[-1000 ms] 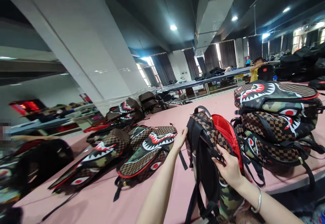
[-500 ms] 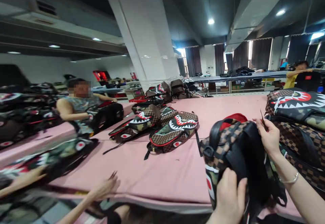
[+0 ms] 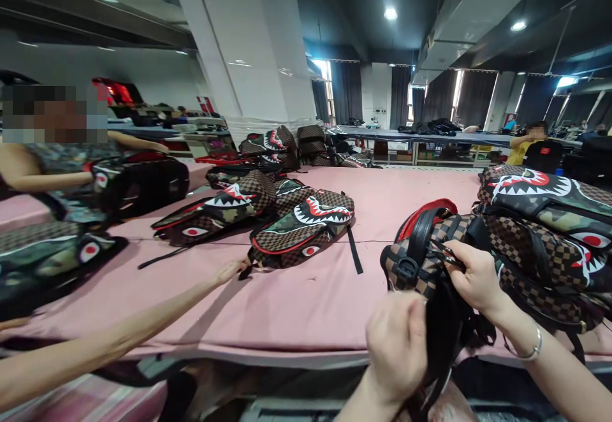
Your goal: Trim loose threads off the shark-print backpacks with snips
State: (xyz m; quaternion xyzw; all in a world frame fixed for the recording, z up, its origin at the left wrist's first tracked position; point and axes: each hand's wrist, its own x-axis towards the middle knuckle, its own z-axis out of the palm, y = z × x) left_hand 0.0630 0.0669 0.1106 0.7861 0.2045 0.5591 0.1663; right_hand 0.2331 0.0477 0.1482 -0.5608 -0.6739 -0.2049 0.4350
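Note:
A brown checkered backpack with a black back panel and a red-lined opening leans at the table's front edge, just before me. My right hand is closed around small dark thread snips, whose blades lie against the upper part of this backpack, by its black strap. Closed in a fist, my left hand is in front of the backpack's lower side, slightly blurred. What it grips, a thread or a strap, I cannot make out.
Shark-mouth backpacks are piled to my right. Several more, among them a camouflage backpack, lie on the pink table. A co-worker's hand reaches in from the left to that one. Another person handles a bag across the table.
My right hand has come down and left with the snips to the backpack's top. My left hand has moved left and down. The co-worker's hand has reached forward to a backpack. The view has shifted.

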